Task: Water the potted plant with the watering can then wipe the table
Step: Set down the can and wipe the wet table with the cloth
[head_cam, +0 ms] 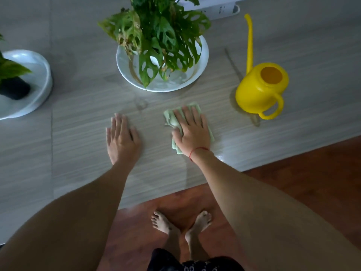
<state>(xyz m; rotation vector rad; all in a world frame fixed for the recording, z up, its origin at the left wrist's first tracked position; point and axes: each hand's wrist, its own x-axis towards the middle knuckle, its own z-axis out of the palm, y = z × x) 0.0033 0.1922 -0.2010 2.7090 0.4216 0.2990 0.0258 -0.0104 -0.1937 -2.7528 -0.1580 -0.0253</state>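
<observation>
A leafy green plant (160, 34) stands in a white bowl-shaped pot (175, 83) at the back middle of the grey wood-grain table (78, 143). To its right a yellow watering can (261, 89) stands upright, its long spout pointing away from me. My right hand (192, 130) lies flat, pressing a pale green cloth (171, 118) onto the table in front of the pot. My left hand (122, 137) rests flat on the bare table to the left of the cloth, fingers apart, holding nothing.
A second plant in a white pot (33, 85) sits at the left edge. A white power strip (220, 9) lies behind the plant. Wet marks (140, 103) show on the table near the pot and under the can. The table's front edge borders a red-brown floor (302, 182).
</observation>
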